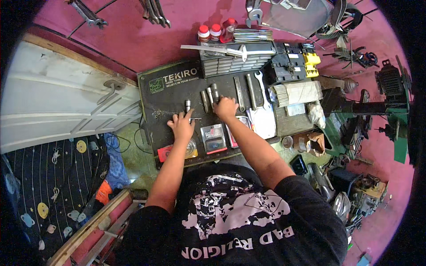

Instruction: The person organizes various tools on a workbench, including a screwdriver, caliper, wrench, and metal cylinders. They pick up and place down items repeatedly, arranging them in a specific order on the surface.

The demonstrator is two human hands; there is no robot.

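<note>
My left hand (181, 127) rests over the black mat with its fingers spread. Its fingertips touch or lie beside a short chrome socket tool (188, 106), which has a thin crossbar at its lower end. To the right, my right hand (226, 108) is curled at the lower end of a dark cylindrical socket tool (215, 91), with its fingertips partly hidden. Two slimmer metal pieces lie just left of it, a chrome one (210, 94) and a darker rod (204, 101). Below the hands are a packaged part (214, 138) and a red and yellow blister pack (165, 153).
Long wrenches (262, 88) lie right of my right hand, near a white sheet (265, 124). A drawer organizer (239, 62) stands at the back, with red-capped bottles (203, 32) on top. Black and yellow cases (286, 66) sit beside it. A white door (66, 88) borders the left.
</note>
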